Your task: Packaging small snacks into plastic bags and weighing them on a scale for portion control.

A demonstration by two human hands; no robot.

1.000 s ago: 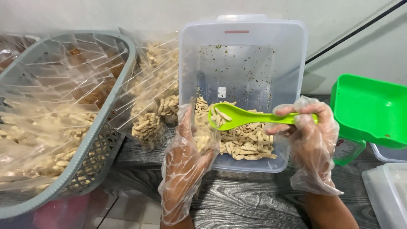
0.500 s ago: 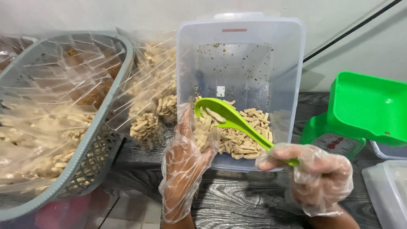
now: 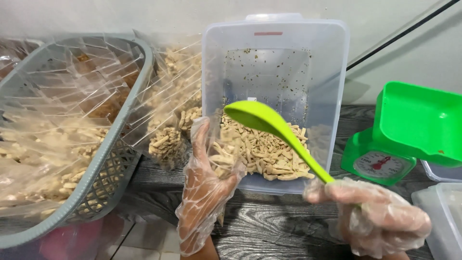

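The right hand, in a loose clear plastic glove, has its fingers clamped around the handle end of a lime-green spoon, whose bowl is turned face-down above the pale stick-shaped snacks lying in the tilted clear plastic tub. The left hand, gloved the same way, holds a small clear bag at the tub's front left corner, fingers closed on the bag's mouth with the thumb spread aside; snack sticks show inside the bag. The spoon's bowl sits just above and to the right of the bag's opening. Left of the tub, filled clear packets of the same snack lean against its wall, and further left a grey basket holds more filled packets. Right of the tub stands a green kitchen scale with a green tray on top. All rest on a dark wood-grain worktop. A white-lidded container sits at the far right of the tub.
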